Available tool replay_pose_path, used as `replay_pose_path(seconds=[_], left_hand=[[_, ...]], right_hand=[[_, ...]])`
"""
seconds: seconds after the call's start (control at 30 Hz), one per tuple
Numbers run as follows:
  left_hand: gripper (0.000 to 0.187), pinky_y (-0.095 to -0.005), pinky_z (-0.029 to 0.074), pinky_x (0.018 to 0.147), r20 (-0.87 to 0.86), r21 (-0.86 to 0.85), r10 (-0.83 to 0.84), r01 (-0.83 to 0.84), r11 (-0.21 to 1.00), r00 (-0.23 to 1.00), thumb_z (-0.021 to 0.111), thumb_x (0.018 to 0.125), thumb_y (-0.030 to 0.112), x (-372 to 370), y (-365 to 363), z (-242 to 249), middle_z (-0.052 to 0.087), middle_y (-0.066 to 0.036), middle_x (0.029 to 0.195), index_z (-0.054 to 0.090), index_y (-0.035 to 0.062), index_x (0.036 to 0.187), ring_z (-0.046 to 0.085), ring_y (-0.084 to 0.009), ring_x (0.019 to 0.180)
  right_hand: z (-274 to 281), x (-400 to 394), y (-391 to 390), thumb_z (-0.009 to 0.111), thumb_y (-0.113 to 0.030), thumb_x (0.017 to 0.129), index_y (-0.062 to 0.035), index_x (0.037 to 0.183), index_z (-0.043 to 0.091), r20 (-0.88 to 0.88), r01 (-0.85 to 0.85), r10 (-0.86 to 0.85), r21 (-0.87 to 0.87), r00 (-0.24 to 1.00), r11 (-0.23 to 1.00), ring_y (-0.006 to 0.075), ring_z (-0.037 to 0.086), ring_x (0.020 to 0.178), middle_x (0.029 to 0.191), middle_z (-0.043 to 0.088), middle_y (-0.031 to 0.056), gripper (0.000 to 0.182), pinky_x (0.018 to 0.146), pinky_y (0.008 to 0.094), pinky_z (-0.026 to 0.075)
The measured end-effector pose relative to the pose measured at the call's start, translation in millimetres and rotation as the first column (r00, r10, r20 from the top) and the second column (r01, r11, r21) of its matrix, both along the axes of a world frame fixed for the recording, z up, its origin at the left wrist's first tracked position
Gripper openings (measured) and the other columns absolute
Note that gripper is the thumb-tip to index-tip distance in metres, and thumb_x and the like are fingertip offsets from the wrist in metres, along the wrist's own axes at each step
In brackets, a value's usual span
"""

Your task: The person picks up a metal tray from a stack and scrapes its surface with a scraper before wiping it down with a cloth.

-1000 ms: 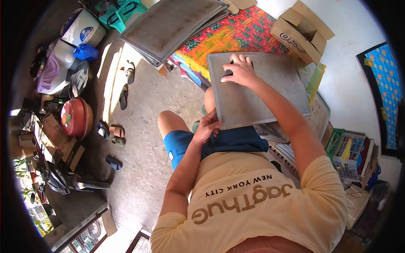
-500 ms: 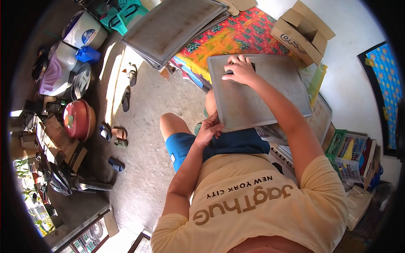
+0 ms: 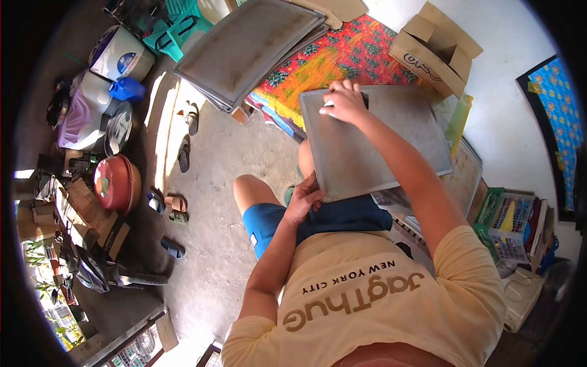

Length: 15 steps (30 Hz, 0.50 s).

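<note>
A flat grey metal tray (image 3: 379,159) with a thin raised rim rests over my lap, its surface smudged brown in places. At its near left corner, my left hand (image 3: 304,199) pinches the rim between thumb and fingers. My right hand (image 3: 346,103) is on the tray's face near the far left edge, fingers curled around a small dark block (image 3: 365,100). Most of that block is hidden under the palm, so its kind cannot be made out. Beyond the tray lies a red and orange patterned cloth (image 3: 342,58).
A stack of similar trays (image 3: 251,49) sits at the far left of the cloth. An open cardboard box (image 3: 437,52) stands at the back right, with plastic baskets (image 3: 504,223) by my right side. Slippers (image 3: 177,205) lie on the concrete floor, near a red tub (image 3: 116,183).
My right hand has slid slightly toward the tray's far edge with the dark block. My left hand keeps its hold on the corner. The whole view has shifted a little.
</note>
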State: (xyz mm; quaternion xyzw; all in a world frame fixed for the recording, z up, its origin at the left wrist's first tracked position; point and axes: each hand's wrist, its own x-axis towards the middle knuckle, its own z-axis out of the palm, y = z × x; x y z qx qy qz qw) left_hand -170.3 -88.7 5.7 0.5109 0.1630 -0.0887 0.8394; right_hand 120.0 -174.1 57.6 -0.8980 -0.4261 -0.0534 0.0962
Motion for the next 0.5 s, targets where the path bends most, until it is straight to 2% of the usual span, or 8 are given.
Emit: replay_pose_path(seconds=[0.03,0.13,0.2,0.27,0.33,0.37,0.47,0.5], left_hand=[[0.069,-0.02,0.044,0.048,-0.003,0.001,0.002,-0.002,1.0,1.0,0.063,0.086,0.003,0.4,-0.3,0.0,0.057,0.001,0.073,0.037,0.009,0.15,0.054,-0.0075,0.057],[0.069,-0.0199,0.044,0.049,0.012,0.034,-0.011,0.01,0.999,1.0,0.064,0.086,0.004,-1.0,-1.7,-1.6,0.058,0.001,0.073,0.037,0.009,0.15,0.054,-0.0073,0.057],[0.069,-0.0198,0.044,0.049,0.005,0.048,-0.019,0.018,0.999,1.0,0.064,0.087,0.005,-0.7,1.1,-1.5,0.058,0.001,0.073,0.037,0.0089,0.15,0.054,-0.0072,0.057],[0.069,-0.0197,0.044,0.049,-0.032,0.038,-0.009,0.01,0.999,0.999,0.064,0.087,0.005,-0.7,0.9,-1.4,0.059,0.001,0.072,0.037,0.0088,0.15,0.054,-0.0071,0.057],[0.068,-0.0195,0.044,0.049,-0.036,0.015,0.004,-0.003,1.0,0.999,0.064,0.087,0.006,-0.3,-0.4,1.6,0.059,0.001,0.071,0.037,0.0086,0.15,0.054,-0.007,0.057],[0.068,-0.0195,0.044,0.05,-0.038,0.007,0.011,-0.011,1.0,0.999,0.064,0.087,0.006,0.2,0.3,4.2,0.059,0.002,0.07,0.037,0.0086,0.15,0.054,-0.0069,0.057],[0.069,-0.0192,0.044,0.05,0.021,0.15,-0.074,0.07,0.986,0.997,0.064,0.088,0.006,-3.2,-2.9,9.2,0.059,0.002,0.068,0.035,0.0077,0.151,0.054,-0.0067,0.058],[0.07,-0.0193,0.044,0.05,0.014,0.149,-0.066,0.063,0.987,0.998,0.064,0.088,0.006,-2.0,-3.3,7.4,0.059,0.002,0.069,0.035,0.0075,0.151,0.054,-0.0067,0.058]], right_hand=[[-2.3,12.4,2.0,0.076,-0.049,0.073,-0.0224,0.087,0.074,-0.05,0.081,-0.081,0.011,0.996,0.997,0.0231,0.043,0.113,0.114,0.056,-0.0016,0.03,0.094,0.042,0.031],[-0.6,7.2,16.1,0.077,-0.049,0.07,-0.0245,0.088,0.076,-0.025,0.024,-0.024,-0.009,0.999,1.0,0.0219,0.043,0.114,0.11,0.056,-0.0018,0.031,0.094,0.0413,0.031],[-4.8,-5.7,25.2,0.077,-0.049,0.07,-0.0257,0.089,0.076,-0.05,-0.151,0.151,0.004,0.987,0.989,0.0219,0.043,0.114,0.112,0.055,-0.0029,0.03,0.094,0.0417,0.031],[-7.9,4.2,28.9,0.077,-0.049,0.071,-0.025,0.091,0.076,0.001,-0.07,0.07,0.004,0.998,0.998,0.0214,0.043,0.113,0.111,0.054,-0.0031,0.032,0.094,0.0418,0.031],[-4.3,23.9,27.6,0.077,-0.045,0.073,-0.0235,0.091,0.074,0.015,0.126,-0.126,-0.043,0.992,0.991,0.0213,0.042,0.114,0.112,0.053,-0.0033,0.028,0.092,0.0424,0.031],[-1.9,23.9,28.5,0.076,-0.045,0.074,-0.0238,0.092,0.074,-0.017,0.14,-0.141,-0.07,0.99,0.988,0.0207,0.041,0.114,0.113,0.053,-0.0029,0.027,0.091,0.0421,0.032],[-2.6,18.1,26.5,0.077,-0.045,0.074,-0.0236,0.091,0.075,-0.025,-0.055,0.054,-0.063,0.998,0.996,0.0205,0.041,0.115,0.114,0.052,-0.002,0.027,0.092,0.0418,0.031],[-1.4,16.9,25.8,0.076,-0.045,0.075,-0.0231,0.092,0.074,-0.02,-0.059,0.058,-0.077,0.998,0.995,0.0205,0.041,0.115,0.115,0.051,-0.0016,0.028,0.093,0.0415,0.031]])
